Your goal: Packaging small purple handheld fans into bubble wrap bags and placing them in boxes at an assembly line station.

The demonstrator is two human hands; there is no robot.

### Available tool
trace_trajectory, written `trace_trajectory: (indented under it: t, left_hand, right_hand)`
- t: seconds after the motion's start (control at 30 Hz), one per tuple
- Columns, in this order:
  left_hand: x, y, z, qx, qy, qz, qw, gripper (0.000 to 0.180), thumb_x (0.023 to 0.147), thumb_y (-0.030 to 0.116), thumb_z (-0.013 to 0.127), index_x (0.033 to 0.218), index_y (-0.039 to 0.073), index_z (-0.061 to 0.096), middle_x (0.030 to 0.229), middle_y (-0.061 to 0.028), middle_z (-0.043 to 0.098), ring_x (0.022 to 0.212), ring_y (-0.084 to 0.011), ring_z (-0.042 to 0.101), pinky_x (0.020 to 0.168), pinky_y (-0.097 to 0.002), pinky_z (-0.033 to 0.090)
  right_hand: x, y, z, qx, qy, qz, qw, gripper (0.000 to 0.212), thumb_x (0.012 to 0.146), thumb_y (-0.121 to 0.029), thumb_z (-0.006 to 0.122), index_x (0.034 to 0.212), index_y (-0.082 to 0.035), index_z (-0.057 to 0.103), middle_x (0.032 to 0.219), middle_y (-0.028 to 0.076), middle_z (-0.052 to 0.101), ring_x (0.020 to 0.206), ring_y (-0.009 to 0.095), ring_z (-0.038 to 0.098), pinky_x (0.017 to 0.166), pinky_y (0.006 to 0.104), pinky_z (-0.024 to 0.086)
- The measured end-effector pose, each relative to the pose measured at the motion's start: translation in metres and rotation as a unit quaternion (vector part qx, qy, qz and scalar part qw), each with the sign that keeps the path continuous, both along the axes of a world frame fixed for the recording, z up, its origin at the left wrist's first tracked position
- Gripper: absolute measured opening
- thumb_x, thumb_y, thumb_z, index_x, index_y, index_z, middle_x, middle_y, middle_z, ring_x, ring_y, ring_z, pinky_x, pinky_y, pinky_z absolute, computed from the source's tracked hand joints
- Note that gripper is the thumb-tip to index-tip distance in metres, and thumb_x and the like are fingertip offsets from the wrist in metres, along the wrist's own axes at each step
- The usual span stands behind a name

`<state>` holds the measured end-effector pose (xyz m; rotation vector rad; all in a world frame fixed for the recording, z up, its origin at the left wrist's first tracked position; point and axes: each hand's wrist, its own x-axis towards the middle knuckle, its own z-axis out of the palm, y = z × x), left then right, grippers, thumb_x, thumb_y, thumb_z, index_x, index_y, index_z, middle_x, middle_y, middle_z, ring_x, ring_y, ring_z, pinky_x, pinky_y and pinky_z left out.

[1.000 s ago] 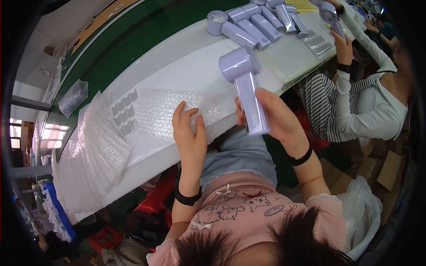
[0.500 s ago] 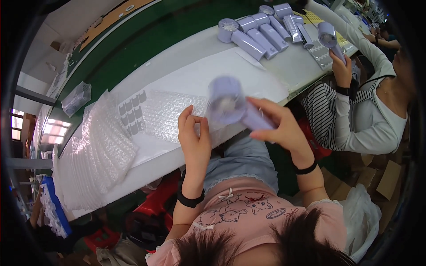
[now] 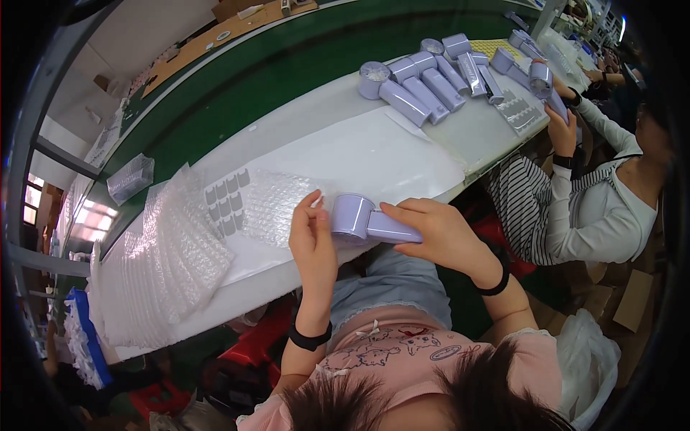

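My right hand (image 3: 445, 235) is wrapped round the handle of a lilac handheld fan (image 3: 351, 218). The fan lies nearly level over the table's near edge, its round head pointing left and its grille turned out of sight. Close by the fan head, my left hand (image 3: 314, 241) is raised with fingers curled toward the thumb in a pinch. Whatever sits between those fingertips is too small to make out. Just beyond my left hand, a bubble-wrap piece (image 3: 277, 205) lies flat on the white sheet, beside a sheet of grey stickers (image 3: 228, 201).
A fanned stack of bubble-wrap bags (image 3: 162, 266) covers the table's left end. Several lilac fans (image 3: 410, 100) lie at the far right, near another grey sticker sheet (image 3: 519, 111). A co-worker's hand (image 3: 562, 133) holds a fan there. Behind runs a green conveyor belt (image 3: 237, 82) with a wrapped item (image 3: 131, 178).
My right hand has lowered the fan and turned it, so its grille no longer faces me. My left hand stays beside the fan head. The co-worker's fan has dropped lower.
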<state>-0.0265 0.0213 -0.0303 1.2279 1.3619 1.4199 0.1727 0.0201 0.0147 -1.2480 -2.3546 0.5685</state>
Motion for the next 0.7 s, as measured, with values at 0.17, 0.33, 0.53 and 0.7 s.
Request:
trace_trajectory:
  t: [0.17, 0.33, 0.53, 0.7]
  left_hand:
    - [0.01, -0.01, 0.013, 0.075, 0.03, -0.06, 0.995, 0.032, 0.077, 0.005, 0.062, 0.106, 0.0, 0.051, 0.12, -0.0158, 0.046, 0.106, -0.0248, 0.051, 0.089, -0.0334, 0.041]
    - [0.011, -0.016, 0.024, 0.094, 0.242, -0.132, 0.957, 0.054, 0.072, 0.008, 0.068, 0.121, 0.0, 0.046, 0.119, -0.0149, 0.046, 0.106, -0.0231, 0.048, 0.091, -0.0334, 0.039]
    - [0.018, -0.019, 0.023, 0.022, -0.138, -0.076, 0.987, 0.059, 0.071, 0.009, 0.069, 0.123, -0.002, 0.044, 0.12, -0.014, 0.045, 0.111, -0.0247, 0.044, 0.094, -0.0345, 0.036]
    - [0.025, -0.015, 0.008, 0.109, -0.051, -0.066, 0.99, 0.056, 0.074, 0.017, 0.066, 0.122, -0.003, 0.044, 0.12, -0.0156, 0.044, 0.111, -0.0278, 0.042, 0.095, -0.0368, 0.033]
  right_hand:
    - [-0.007, 0.004, 0.026, -0.031, -0.098, -0.003, 0.995, 0.057, 0.065, -0.019, 0.071, 0.117, -0.001, 0.054, 0.093, 0.014, 0.059, 0.083, 0.029, 0.059, 0.074, 0.0313, 0.048]
    - [-0.01, 0.01, 0.044, -0.088, 0.132, 0.05, 0.986, 0.047, 0.073, -0.023, 0.067, 0.112, 0.0, 0.055, 0.087, 0.011, 0.06, 0.077, 0.021, 0.059, 0.067, 0.0298, 0.048]
    - [-0.025, 0.011, 0.011, -0.048, 0.426, -0.151, 0.891, 0.02, 0.08, -0.018, 0.06, 0.086, 0.001, 0.057, 0.073, 0.006, 0.055, 0.068, 0.01, 0.053, 0.06, 0.0253, 0.044]
    - [-0.024, -0.001, -0.014, -0.08, 0.338, -0.145, 0.927, 0.011, 0.079, -0.01, 0.056, 0.077, 0.0, 0.054, 0.067, 0.005, 0.053, 0.061, 0.011, 0.051, 0.056, 0.0241, 0.042]
